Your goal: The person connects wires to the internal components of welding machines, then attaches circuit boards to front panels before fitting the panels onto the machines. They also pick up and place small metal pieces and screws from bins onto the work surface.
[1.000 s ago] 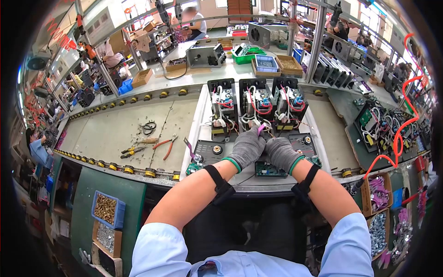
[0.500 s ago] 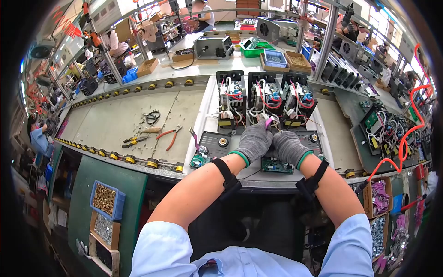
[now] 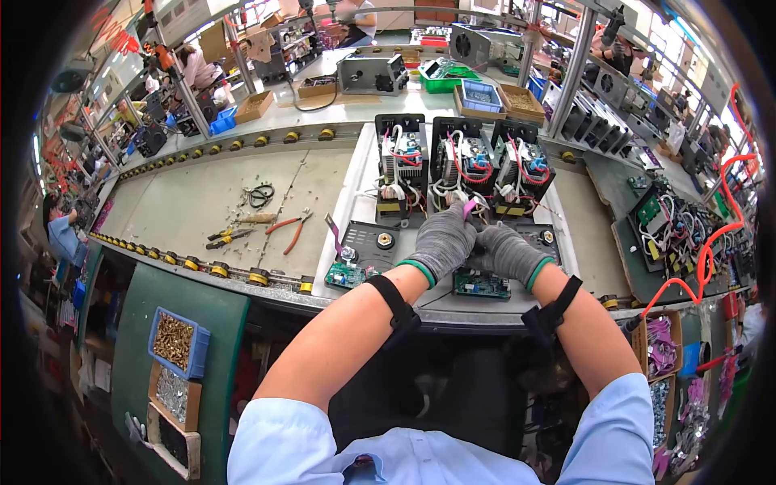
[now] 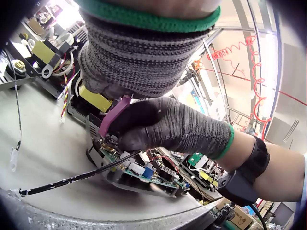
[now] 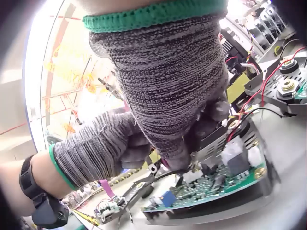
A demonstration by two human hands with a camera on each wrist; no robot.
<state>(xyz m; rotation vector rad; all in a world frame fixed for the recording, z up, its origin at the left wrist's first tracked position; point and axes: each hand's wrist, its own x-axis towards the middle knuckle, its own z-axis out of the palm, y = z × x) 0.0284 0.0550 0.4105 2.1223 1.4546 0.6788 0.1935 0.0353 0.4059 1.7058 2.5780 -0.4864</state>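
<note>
Both grey-gloved hands meet over the middle panel. The left hand [image 3: 444, 241] pinches a purple strip [image 3: 469, 208], whose lower end reaches the panel's front part in the left wrist view. Close beside it, the right hand [image 3: 508, 249] has bent fingers; its thumb [image 4: 132, 140] touches small metal parts at the panel. What those fingers grip is hidden. A green circuit board [image 3: 482, 283] lies below the hands. Behind them stand three black units [image 3: 461, 158] with red and white wires. The left panel [image 3: 368, 242] has another purple strip [image 3: 333, 234] standing up from it.
Pliers with red handles [image 3: 295, 234] and a yellow-black tool [image 3: 230, 237] lie to the left among scraps. Wired assemblies [image 3: 671, 230] crowd the right bench under a coiled orange hose [image 3: 711, 242]. A blue bin of brass parts [image 3: 179, 343] sits at lower left.
The head view has shifted slightly. Both hands stay together at the middle panel, the purple strip still at the left fingertips; the right hand looks slightly turned.
</note>
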